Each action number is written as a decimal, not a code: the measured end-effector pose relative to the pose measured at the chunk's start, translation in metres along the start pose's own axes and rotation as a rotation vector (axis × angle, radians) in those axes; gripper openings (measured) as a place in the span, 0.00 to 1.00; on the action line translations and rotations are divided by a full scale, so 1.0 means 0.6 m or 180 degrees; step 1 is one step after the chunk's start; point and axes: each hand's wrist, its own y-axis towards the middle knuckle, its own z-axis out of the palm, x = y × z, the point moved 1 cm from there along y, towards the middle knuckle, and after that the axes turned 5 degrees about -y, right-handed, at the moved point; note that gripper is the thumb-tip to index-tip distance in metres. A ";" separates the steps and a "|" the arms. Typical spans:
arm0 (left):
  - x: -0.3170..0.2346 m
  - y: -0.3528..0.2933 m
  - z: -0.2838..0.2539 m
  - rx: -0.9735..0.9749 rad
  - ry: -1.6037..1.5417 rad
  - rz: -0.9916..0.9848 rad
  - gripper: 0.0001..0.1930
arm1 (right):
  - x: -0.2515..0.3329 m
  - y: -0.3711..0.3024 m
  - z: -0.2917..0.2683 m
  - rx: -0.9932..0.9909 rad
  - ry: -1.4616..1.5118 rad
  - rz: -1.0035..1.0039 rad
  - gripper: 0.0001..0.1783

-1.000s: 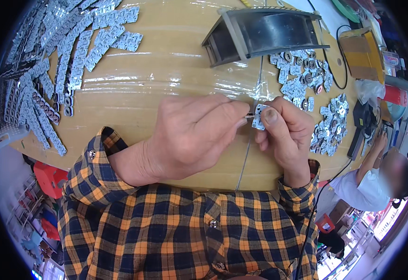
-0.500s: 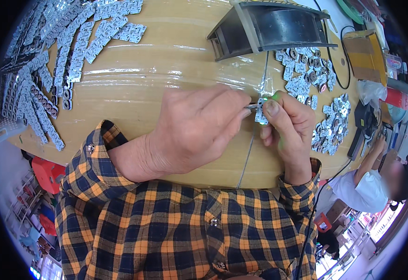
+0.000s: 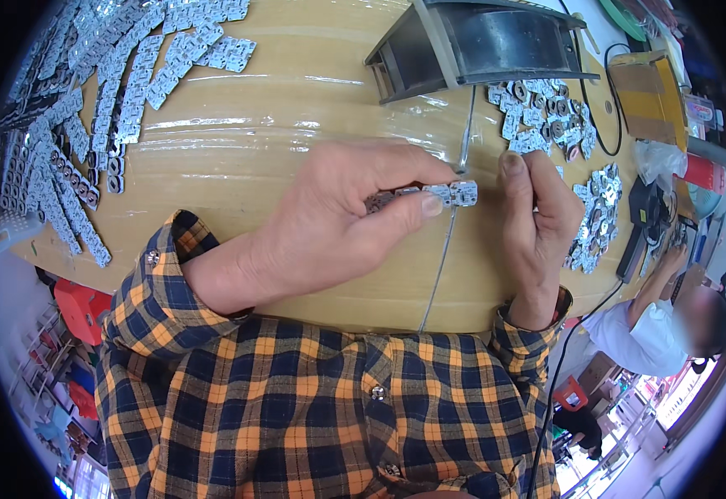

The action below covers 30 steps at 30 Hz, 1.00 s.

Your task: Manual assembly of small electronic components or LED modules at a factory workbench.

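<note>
My left hand [image 3: 329, 224] pinches a short strip of small circuit boards [image 3: 464, 193] between thumb and forefinger, over the middle of the table. The strip's pale end sticks out to the right past the fingertips, and its other end lies partly inside the hand. A little to the right, apart from the strip, my right hand [image 3: 537, 229] is closed with thumb and forefinger drawn together. Whatever it holds, if anything, is hidden. Beyond it lies a loose pile of small circuit boards [image 3: 600, 220], with another pile of boards [image 3: 537, 116] farther back.
Many board strips [image 3: 134, 91] cover the table's far left. A black fan-like frame [image 3: 496, 46] stands at the back, a grey cable [image 3: 439, 279] running across the table [image 3: 296, 100]. A cardboard box [image 3: 647, 96] sits back right. Another person [image 3: 654, 333] is at the right.
My hands have drawn apart, the right one moving slightly right. The strip in my left hand now points to the right. The green glow at the fingertips is gone.
</note>
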 end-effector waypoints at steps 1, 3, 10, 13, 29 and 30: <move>-0.009 0.000 -0.002 -0.0006 0.0005 -0.0003 0.09 | 0.006 0.000 -0.003 0.0259 0.0613 0.0120 0.13; -0.026 0.000 -0.004 0.0078 -0.0556 -0.0778 0.08 | 0.019 0.003 -0.010 0.0521 0.1230 0.0239 0.12; -0.026 0.000 -0.012 0.0249 -0.0307 -0.0641 0.05 | 0.028 0.003 -0.012 0.1309 0.1939 0.0186 0.15; -0.026 0.002 -0.015 0.0155 -0.0196 -0.0786 0.04 | 0.028 0.003 -0.017 0.1331 0.1992 0.0377 0.14; -0.029 0.002 -0.014 0.0406 -0.1343 -0.1031 0.06 | 0.024 -0.006 0.008 0.1834 0.3700 0.1339 0.19; -0.024 0.002 -0.014 0.0325 -0.1274 -0.0983 0.07 | 0.026 -0.006 0.012 0.1759 0.4155 0.1676 0.19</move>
